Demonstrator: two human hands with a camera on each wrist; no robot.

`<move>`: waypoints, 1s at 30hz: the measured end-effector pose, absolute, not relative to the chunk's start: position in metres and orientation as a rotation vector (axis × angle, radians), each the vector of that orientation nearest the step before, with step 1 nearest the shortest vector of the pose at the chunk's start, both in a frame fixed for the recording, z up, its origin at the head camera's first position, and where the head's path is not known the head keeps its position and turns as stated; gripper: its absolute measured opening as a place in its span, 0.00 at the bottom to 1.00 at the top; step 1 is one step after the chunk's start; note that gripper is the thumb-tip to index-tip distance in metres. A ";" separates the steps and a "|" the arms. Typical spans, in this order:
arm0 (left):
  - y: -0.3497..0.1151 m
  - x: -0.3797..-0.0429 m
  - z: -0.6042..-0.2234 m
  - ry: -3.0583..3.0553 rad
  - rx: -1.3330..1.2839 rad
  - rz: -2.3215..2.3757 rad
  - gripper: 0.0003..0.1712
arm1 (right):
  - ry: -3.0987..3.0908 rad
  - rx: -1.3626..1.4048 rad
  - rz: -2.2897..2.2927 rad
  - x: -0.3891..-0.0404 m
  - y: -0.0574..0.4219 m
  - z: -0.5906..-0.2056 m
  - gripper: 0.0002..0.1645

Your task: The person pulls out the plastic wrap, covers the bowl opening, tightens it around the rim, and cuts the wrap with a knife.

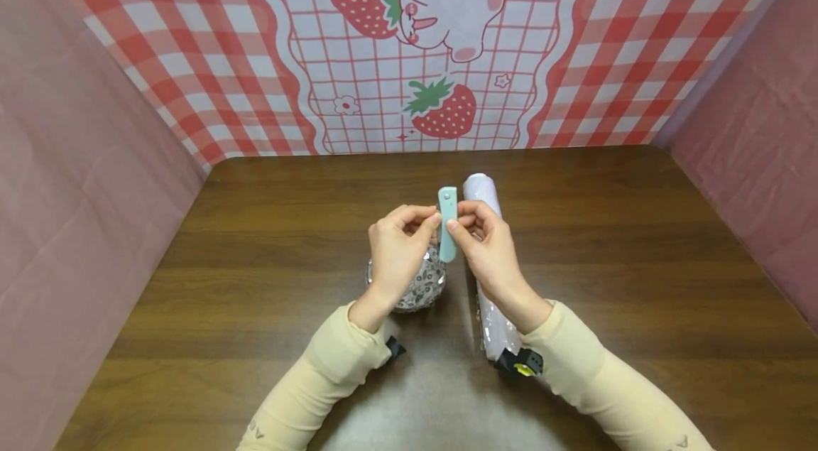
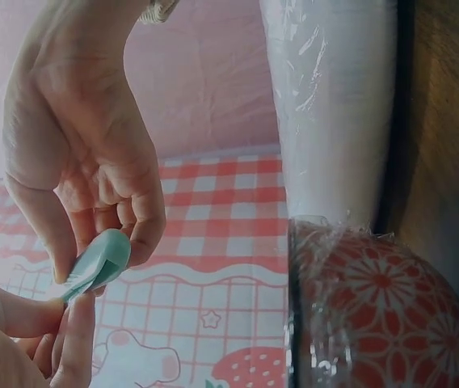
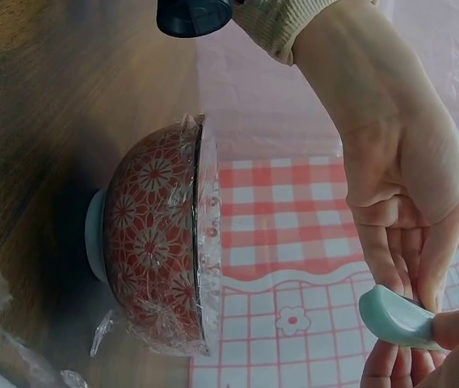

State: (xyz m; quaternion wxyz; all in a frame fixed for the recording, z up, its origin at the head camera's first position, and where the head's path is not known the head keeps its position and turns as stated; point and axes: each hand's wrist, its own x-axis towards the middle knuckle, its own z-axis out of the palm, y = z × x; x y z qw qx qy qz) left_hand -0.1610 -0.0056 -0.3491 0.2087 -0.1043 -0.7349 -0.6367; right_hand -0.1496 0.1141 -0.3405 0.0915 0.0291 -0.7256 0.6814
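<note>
A mint-green folding knife (image 1: 448, 241) is held upright in front of me between both hands. My right hand (image 1: 495, 252) grips its handle between thumb and fingers from the right. From the left, my left hand (image 1: 399, 248) pinches its edge near the top; the fingertips cover most of what they pinch, perhaps the blade. The handle's slot shows in the left wrist view, on the knife (image 2: 104, 263). Below the hands stands a bowl (image 3: 153, 234), red with pale flowers outside, with clear plastic film stretched over its mouth. My left hand hides part of it in the head view.
Just right of the bowl lies a long roll of clear plastic film (image 1: 482, 189), partly under my right hand. Wooden table (image 1: 255, 280) surrounds both. A checked strawberry-print cloth (image 1: 224, 46) hangs behind, with pink cloth (image 1: 754, 117) at the sides.
</note>
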 end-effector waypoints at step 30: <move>-0.040 -0.169 -0.355 -2.306 -0.575 -1.385 0.06 | -2.307 0.150 1.952 -0.160 0.167 -0.318 0.14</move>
